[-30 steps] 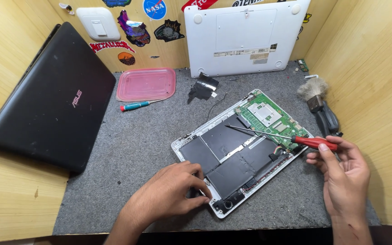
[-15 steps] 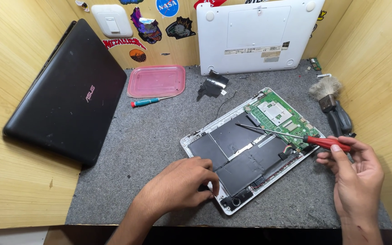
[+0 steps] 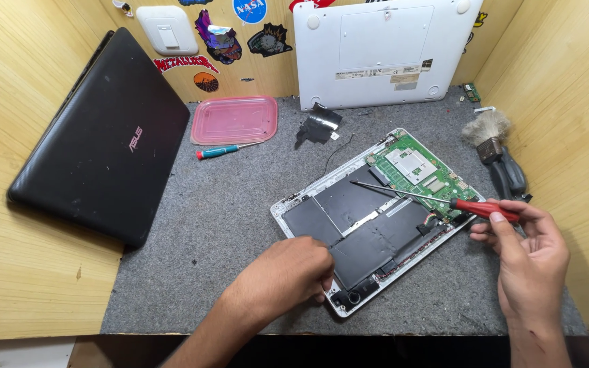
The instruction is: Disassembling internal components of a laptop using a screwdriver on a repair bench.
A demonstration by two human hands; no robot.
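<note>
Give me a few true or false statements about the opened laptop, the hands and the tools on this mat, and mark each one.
1. The right hand holds a red-handled screwdriver. True.
2. The left hand holds the small teal screwdriver. False: it lies alone near the pink tray; the hand rests on the opened laptop.
3. The black laptop is closed. True.
4. The brush lies on the green circuit board. False: it lies on the mat beside it.
</note>
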